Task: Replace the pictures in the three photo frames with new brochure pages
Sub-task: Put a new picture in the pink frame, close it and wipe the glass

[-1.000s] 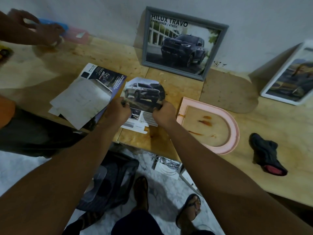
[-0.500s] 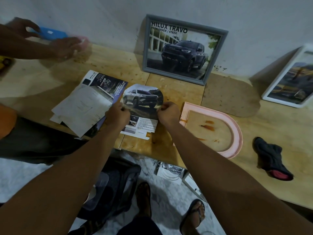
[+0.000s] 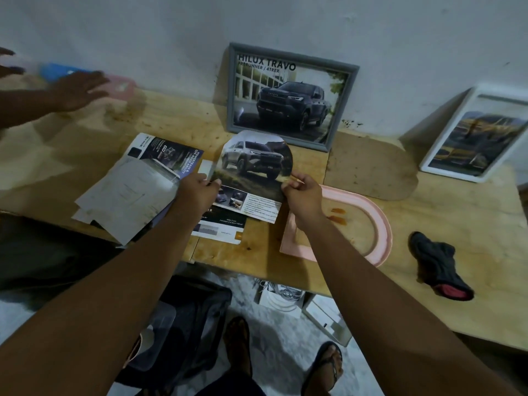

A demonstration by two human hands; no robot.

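Both hands pinching arch-cut brochure page [image 3: 254, 170]: left hand [image 3: 198, 190] fingers clamped on left edge, right hand [image 3: 303, 195] on right edge. Page held over wooden table [image 3: 445, 224], beside empty pink arched frame [image 3: 383, 227]. Grey frame [image 3: 291, 95] holds truck picture, leans on wall.

From my remote seat I log: grey frame [image 3: 292, 95] with a dark pickup print; white frame [image 3: 468, 132] with a yellow-toned picture; pale pink arched frame [image 3: 383, 224]; brochure page [image 3: 254, 170] showing a silver vehicle; black cloth [image 3: 437, 264] with a red edge; light tan plywood table [image 3: 457, 218].
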